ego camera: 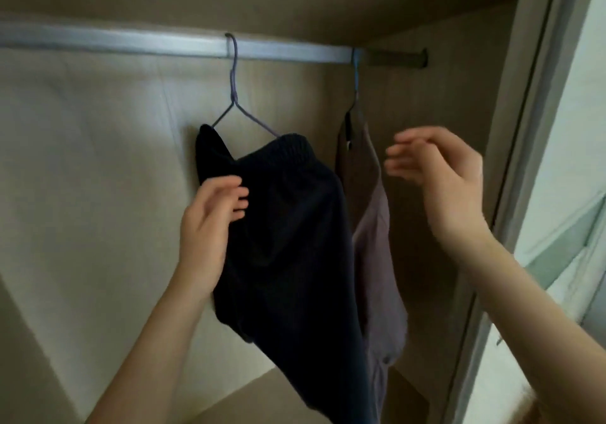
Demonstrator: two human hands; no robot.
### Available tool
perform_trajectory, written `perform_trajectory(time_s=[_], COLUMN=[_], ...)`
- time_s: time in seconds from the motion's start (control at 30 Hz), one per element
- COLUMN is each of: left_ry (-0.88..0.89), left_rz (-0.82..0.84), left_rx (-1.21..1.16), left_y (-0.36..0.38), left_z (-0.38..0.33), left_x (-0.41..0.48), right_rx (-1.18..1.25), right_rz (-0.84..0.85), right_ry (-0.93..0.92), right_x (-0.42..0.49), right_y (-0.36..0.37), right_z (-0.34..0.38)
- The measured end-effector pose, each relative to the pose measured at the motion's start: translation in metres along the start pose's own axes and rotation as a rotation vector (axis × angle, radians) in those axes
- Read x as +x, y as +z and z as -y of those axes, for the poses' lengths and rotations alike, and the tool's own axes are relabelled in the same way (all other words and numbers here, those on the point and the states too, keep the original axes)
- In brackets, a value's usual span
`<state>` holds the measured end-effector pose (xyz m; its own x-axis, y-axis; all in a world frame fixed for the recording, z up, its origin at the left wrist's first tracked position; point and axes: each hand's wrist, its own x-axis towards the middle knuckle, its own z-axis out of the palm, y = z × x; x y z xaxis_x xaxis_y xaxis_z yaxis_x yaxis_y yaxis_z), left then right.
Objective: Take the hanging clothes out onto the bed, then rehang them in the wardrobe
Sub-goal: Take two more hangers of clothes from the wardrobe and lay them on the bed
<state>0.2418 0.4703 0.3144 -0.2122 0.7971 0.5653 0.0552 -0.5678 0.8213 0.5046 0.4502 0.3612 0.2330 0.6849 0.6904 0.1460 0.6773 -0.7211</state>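
A dark navy garment (288, 236) hangs on a purple wire hanger (233, 95) hooked over the grey wardrobe rail (131, 41). To its right, a brownish-mauve garment (370, 226) hangs on a blue hanger (355, 72) near the rail's right end. My left hand (210, 223) touches the navy garment's left shoulder, with fingers loosely curled against the fabric. My right hand (433, 167) is raised in the air to the right of the mauve garment, fingers relaxed and holding nothing.
The wardrobe's beige back wall (82, 177) lies behind the clothes, with a side panel (472, 95) on the right. A sliding door frame (537, 128) runs down the right edge. A shelf or floor surface (229, 400) shows at the bottom.
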Motion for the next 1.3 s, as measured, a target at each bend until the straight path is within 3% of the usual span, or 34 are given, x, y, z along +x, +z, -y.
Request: perform_trajectory(time_s=[0.1, 0.23, 0.3, 0.4, 0.53, 0.63, 0.83, 1.17, 1.3], left_ry=[-0.066, -0.297, -0.378, -0.418, -0.417, -0.392, -0.325, -0.173, -0.227], left_rz=[-0.068, 0.002, 0.05, -0.046, -0.126, -0.063, 0.158, 0.377, 0.485], left_rx=[-0.095, -0.181, -0.311, -0.5, -0.505, -0.458, -0.322, 0.135, 0.132], left_y=[0.018, 0.044, 0.057, 0.067, 0.064, 0.062, 0.053, 0.005, -0.015], left_z=[-0.028, -0.047, -0.052, -0.051, -0.041, -0.046, -0.07, -0.036, 0.005], left_x=[0.064, 0.121, 0.134, 0.144, 0.16, 0.17, 0.17, 0.094, 0.035], right_rx=[-0.34, -0.684, -0.642, -0.592, -0.518, -0.267, -0.106, -0.138, -0.187], right_rz=[-0.042, 0.118, 0.188, 0.155, 0.084, -0.086, -0.066, -0.034, 0.011], right_ry=[-0.062, 0.262, 0.384, 0.506, 0.473, 0.481, 0.414, 0.452, 0.521], right_x=[0.073, 0.151, 0.177, 0.199, 0.201, 0.206, 0.208, 0.096, 0.005], right_y=[0.026, 0.057, 0.069, 0.078, 0.087, 0.085, 0.085, 0.049, 0.018], right_z=[0.003, -0.028, -0.044, -0.066, -0.075, -0.077, -0.047, -0.019, -0.025])
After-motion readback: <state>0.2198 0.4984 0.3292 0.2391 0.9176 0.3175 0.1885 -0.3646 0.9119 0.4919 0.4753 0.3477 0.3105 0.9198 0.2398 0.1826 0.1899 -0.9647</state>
